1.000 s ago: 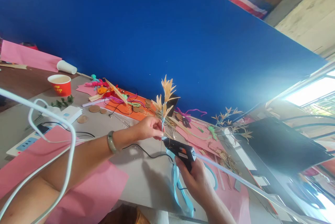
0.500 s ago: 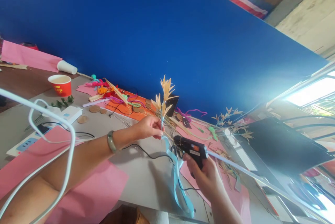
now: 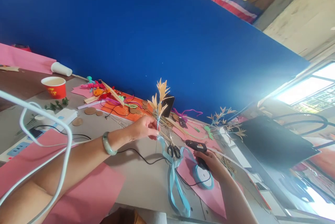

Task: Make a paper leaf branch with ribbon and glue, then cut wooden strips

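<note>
The left hand pinches the dry flower stem upright so its leaves stay clear. The right hand grips the glue gun low by the desk.

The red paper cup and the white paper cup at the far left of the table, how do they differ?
The red paper cup stands upright with its mouth facing up, while the white paper cup lies on its side. The red paper cup bears yellow print; the white paper cup looks plain. The red paper cup sits nearer the person, the white paper cup farther back by the blue wall. Both rest untouched on the table.
</note>
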Action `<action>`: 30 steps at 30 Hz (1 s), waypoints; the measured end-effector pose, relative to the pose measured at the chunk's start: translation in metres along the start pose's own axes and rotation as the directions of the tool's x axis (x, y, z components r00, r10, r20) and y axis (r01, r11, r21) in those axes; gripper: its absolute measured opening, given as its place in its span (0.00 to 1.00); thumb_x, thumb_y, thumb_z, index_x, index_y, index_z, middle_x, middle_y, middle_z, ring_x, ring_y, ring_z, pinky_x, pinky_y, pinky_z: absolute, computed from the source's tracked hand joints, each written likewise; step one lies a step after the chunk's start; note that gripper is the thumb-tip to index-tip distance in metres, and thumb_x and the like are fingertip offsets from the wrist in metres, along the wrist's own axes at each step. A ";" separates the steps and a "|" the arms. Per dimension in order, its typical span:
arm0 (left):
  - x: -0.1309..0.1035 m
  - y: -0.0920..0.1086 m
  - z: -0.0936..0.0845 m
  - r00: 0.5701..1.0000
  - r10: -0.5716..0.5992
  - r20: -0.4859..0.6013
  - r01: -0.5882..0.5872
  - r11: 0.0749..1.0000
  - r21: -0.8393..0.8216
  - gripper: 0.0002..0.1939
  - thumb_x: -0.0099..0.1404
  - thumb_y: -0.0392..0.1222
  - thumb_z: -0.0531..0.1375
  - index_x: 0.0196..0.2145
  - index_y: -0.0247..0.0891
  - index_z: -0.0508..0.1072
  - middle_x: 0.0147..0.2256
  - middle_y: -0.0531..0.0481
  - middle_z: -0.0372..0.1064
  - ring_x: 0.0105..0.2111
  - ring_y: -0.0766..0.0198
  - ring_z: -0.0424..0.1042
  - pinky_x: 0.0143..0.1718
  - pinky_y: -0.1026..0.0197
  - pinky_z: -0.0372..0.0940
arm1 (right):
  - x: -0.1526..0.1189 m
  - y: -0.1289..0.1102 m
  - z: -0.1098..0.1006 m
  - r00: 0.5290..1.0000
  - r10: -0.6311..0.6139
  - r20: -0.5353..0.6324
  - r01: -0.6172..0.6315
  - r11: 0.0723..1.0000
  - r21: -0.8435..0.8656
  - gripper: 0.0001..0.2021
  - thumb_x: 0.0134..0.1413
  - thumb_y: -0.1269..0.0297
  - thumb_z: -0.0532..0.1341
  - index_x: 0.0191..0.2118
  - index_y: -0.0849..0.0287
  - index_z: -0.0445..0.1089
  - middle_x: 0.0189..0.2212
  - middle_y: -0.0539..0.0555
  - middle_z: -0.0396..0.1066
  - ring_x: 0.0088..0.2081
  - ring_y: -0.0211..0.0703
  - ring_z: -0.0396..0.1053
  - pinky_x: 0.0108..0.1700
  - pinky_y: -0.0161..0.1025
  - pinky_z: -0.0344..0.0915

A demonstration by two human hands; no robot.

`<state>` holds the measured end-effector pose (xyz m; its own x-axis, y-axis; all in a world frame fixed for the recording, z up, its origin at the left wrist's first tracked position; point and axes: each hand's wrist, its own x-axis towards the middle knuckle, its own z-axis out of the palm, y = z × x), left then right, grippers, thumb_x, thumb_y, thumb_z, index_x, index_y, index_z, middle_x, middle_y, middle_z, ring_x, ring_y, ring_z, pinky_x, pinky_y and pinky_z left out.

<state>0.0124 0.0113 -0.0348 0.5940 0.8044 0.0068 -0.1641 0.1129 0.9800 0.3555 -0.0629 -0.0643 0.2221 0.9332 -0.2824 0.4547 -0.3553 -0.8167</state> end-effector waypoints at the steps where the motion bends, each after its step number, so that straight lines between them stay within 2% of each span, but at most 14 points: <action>1: 0.000 0.000 0.000 1.000 0.001 0.007 -0.001 1.000 -0.006 0.07 0.51 0.32 0.64 0.28 0.31 0.69 0.22 0.51 0.70 0.24 0.67 0.73 0.28 0.66 0.68 | 0.001 0.004 -0.005 1.000 0.016 -0.001 -0.016 0.998 -0.053 0.19 0.41 0.48 0.64 0.23 0.63 0.67 0.16 0.50 0.64 0.17 0.35 0.58 0.20 0.34 0.48; 3: 0.000 -0.001 0.001 1.000 0.003 0.018 -0.003 1.000 -0.015 0.07 0.51 0.32 0.64 0.28 0.32 0.69 0.22 0.51 0.70 0.24 0.68 0.73 0.28 0.66 0.68 | 0.000 0.006 -0.014 0.998 0.043 -0.041 -0.051 0.977 -0.205 0.21 0.40 0.45 0.64 0.19 0.61 0.66 0.12 0.49 0.61 0.15 0.35 0.55 0.19 0.34 0.45; 5: 0.000 -0.001 0.001 1.000 0.006 0.027 -0.006 1.000 -0.017 0.08 0.51 0.32 0.65 0.28 0.32 0.68 0.22 0.52 0.70 0.23 0.68 0.73 0.28 0.66 0.68 | -0.003 0.001 -0.021 0.988 0.018 -0.155 -0.083 0.904 -0.419 0.22 0.37 0.45 0.65 0.14 0.58 0.63 0.10 0.49 0.59 0.14 0.36 0.55 0.19 0.35 0.45; 8: 0.001 -0.002 0.001 0.999 0.003 0.037 -0.002 1.000 -0.021 0.09 0.50 0.33 0.65 0.27 0.32 0.68 0.22 0.52 0.70 0.23 0.68 0.72 0.28 0.65 0.68 | -0.013 -0.016 -0.018 0.918 -0.153 -0.367 -0.148 0.726 -0.672 0.20 0.37 0.47 0.65 0.14 0.57 0.65 0.14 0.54 0.65 0.18 0.42 0.60 0.21 0.37 0.48; 10: 0.000 -0.003 0.001 0.999 -0.010 0.043 0.010 1.000 -0.017 0.09 0.50 0.33 0.65 0.27 0.32 0.68 0.22 0.52 0.70 0.23 0.68 0.72 0.29 0.65 0.68 | -0.022 -0.033 -0.001 0.875 -0.263 -0.407 -0.112 0.707 -0.698 0.19 0.43 0.45 0.62 0.20 0.58 0.70 0.21 0.58 0.71 0.23 0.47 0.65 0.23 0.39 0.53; 11: 0.000 -0.004 0.002 0.999 -0.015 0.044 0.015 1.000 -0.010 0.09 0.50 0.34 0.66 0.27 0.32 0.68 0.22 0.52 0.70 0.23 0.68 0.73 0.29 0.64 0.69 | -0.027 -0.041 0.011 0.889 -0.302 -0.345 -0.002 0.750 -0.662 0.19 0.46 0.45 0.60 0.25 0.58 0.72 0.23 0.57 0.72 0.25 0.47 0.67 0.25 0.40 0.57; 13: 0.000 -0.005 0.003 0.999 -0.021 0.044 0.020 1.000 0.017 0.09 0.50 0.34 0.65 0.28 0.32 0.68 0.22 0.52 0.70 0.24 0.68 0.72 0.29 0.64 0.69 | -0.036 -0.059 0.042 0.917 -0.376 -0.136 0.281 0.848 -0.450 0.19 0.49 0.47 0.59 0.32 0.60 0.73 0.27 0.56 0.74 0.29 0.45 0.70 0.32 0.40 0.63; 15: 0.000 -0.007 0.003 0.999 -0.013 0.041 0.011 0.998 0.054 0.08 0.50 0.34 0.65 0.28 0.32 0.68 0.22 0.52 0.69 0.24 0.68 0.72 0.30 0.64 0.69 | -0.043 -0.076 0.073 0.911 -0.409 0.047 0.410 0.891 -0.197 0.19 0.50 0.49 0.61 0.37 0.62 0.73 0.31 0.56 0.75 0.33 0.45 0.71 0.35 0.40 0.65; 16: 0.000 -0.008 0.004 0.999 -0.003 0.039 0.000 0.997 0.072 0.08 0.50 0.33 0.65 0.28 0.32 0.68 0.22 0.53 0.69 0.24 0.68 0.72 0.30 0.64 0.69 | -0.045 -0.084 0.087 0.907 -0.401 0.127 0.413 0.906 -0.093 0.20 0.51 0.49 0.60 0.41 0.62 0.72 0.33 0.56 0.75 0.33 0.43 0.71 0.35 0.39 0.65; 18: 0.001 -0.009 0.005 0.999 0.026 0.034 -0.030 0.994 0.107 0.07 0.51 0.33 0.63 0.27 0.33 0.68 0.22 0.54 0.68 0.24 0.69 0.71 0.30 0.64 0.68 | -0.047 -0.096 0.108 0.897 -0.389 0.208 0.385 0.921 0.061 0.20 0.53 0.50 0.59 0.44 0.61 0.72 0.37 0.56 0.75 0.35 0.42 0.70 0.36 0.37 0.65; 20: 0.001 -0.010 0.005 0.998 0.058 0.014 -0.060 0.984 0.168 0.06 0.51 0.33 0.62 0.27 0.34 0.67 0.22 0.54 0.67 0.24 0.69 0.71 0.30 0.64 0.68 | -0.046 -0.104 0.119 0.897 -0.369 0.242 0.344 0.928 0.140 0.19 0.53 0.50 0.60 0.42 0.61 0.72 0.35 0.54 0.75 0.33 0.40 0.69 0.35 0.36 0.63; 25: 0.002 -0.009 0.003 0.990 0.130 -0.057 -0.095 0.905 0.414 0.03 0.51 0.34 0.60 0.27 0.35 0.68 0.21 0.54 0.68 0.23 0.67 0.70 0.27 0.66 0.63 | -0.037 -0.101 0.123 0.922 -0.293 0.255 0.245 0.948 0.204 0.17 0.48 0.50 0.64 0.27 0.61 0.66 0.20 0.46 0.63 0.22 0.32 0.57 0.24 0.31 0.52; 27: 0.003 -0.010 0.003 0.983 0.165 -0.077 -0.106 0.862 0.496 0.02 0.52 0.35 0.59 0.26 0.35 0.69 0.21 0.53 0.69 0.23 0.67 0.68 0.26 0.66 0.62 | -0.034 -0.097 0.125 0.930 -0.276 0.241 0.222 0.948 0.228 0.17 0.47 0.50 0.64 0.25 0.60 0.64 0.18 0.44 0.59 0.21 0.31 0.54 0.23 0.31 0.50; 30: 0.004 -0.012 0.002 0.971 0.211 -0.113 -0.103 0.795 0.598 0.02 0.52 0.37 0.59 0.26 0.36 0.70 0.21 0.53 0.68 0.23 0.67 0.67 0.25 0.66 0.60 | -0.034 -0.095 0.130 0.936 -0.271 0.225 0.199 0.934 0.298 0.17 0.47 0.51 0.64 0.26 0.59 0.63 0.19 0.45 0.60 0.22 0.32 0.57 0.26 0.32 0.54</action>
<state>0.0189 0.0120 -0.0460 0.4534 0.8706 0.1908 0.2796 -0.3422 0.8971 0.1922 -0.0537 -0.0423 -0.1092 0.9816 -0.1564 0.2121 -0.1307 -0.9685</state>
